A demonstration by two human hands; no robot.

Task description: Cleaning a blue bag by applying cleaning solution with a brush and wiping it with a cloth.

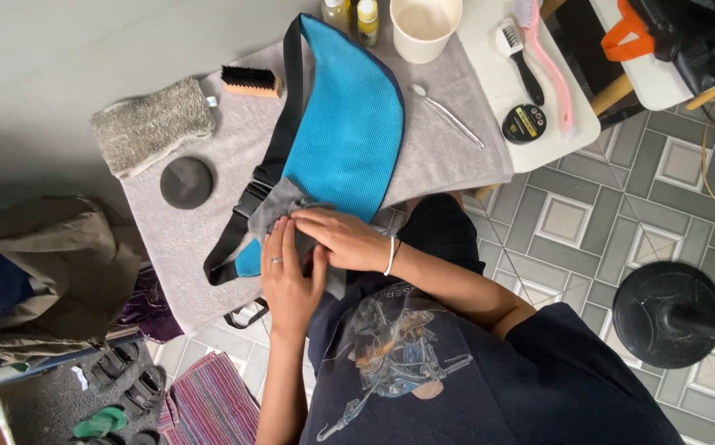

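A blue mesh sling bag (345, 124) with a black strap (279, 140) lies on a grey towel (201, 272) spread over a small table. My left hand (287, 276), with a ring on one finger, rests flat on the bag's near end. My right hand (341, 236), with a white bracelet at the wrist, lies just beyond it and presses a grey cloth (277, 206) onto the bag's corner. The two hands touch each other and hide part of the cloth.
On the towel are a folded grey knit cloth (151, 125), a round black sponge (186, 182), a wooden brush (250, 81), a metal spoon (448, 115), a white cup (425, 26) and two small bottles (367, 20). A black tin (525, 124) and brushes (548, 62) sit at the right. A fan base (666, 313) stands on the tiled floor.
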